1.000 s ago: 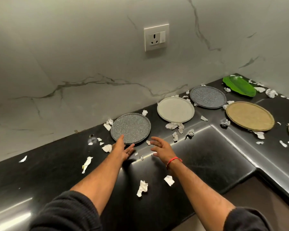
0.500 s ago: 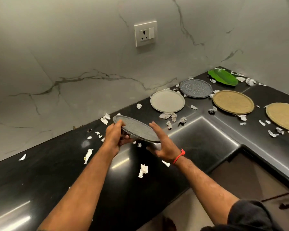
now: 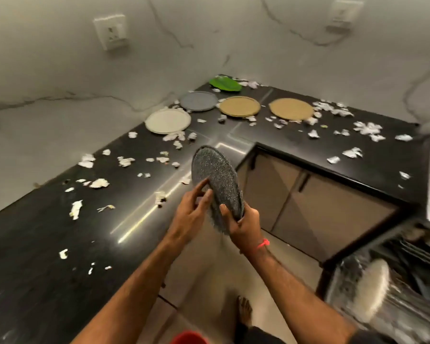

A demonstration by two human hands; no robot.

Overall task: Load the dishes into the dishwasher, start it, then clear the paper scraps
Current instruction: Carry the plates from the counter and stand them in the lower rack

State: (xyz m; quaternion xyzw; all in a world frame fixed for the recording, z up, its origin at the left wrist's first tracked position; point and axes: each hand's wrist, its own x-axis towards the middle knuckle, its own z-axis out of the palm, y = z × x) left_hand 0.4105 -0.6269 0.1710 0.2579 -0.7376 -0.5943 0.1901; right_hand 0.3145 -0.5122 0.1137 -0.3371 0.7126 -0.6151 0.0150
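Observation:
Both hands hold a dark speckled grey plate [image 3: 215,178], tilted steeply on edge above the counter's front edge. My left hand [image 3: 190,212] grips its lower left rim, my right hand [image 3: 243,225] cups its bottom edge. On the black counter [image 3: 47,244] lie a white plate [image 3: 168,121], a grey plate [image 3: 198,101], two tan plates [image 3: 240,106] [image 3: 291,109] and a green leaf-shaped dish [image 3: 225,84]. Torn paper scraps [image 3: 98,183] are scattered all over. The open dishwasher [image 3: 392,281] shows at lower right, blurred, with a pale plate standing in its rack.
The counter is L-shaped with brown cabinet doors [image 3: 308,202] in the corner below. Marble walls carry two sockets [image 3: 111,31] [image 3: 343,13]. A red object [image 3: 189,337] sits at the bottom edge, and a bare foot [image 3: 243,311] stands on the tiled floor.
The speckled plate went from lying on the counter to being lifted and tilted on edge in both hands. The view has swung right, bringing the dishwasher into sight.

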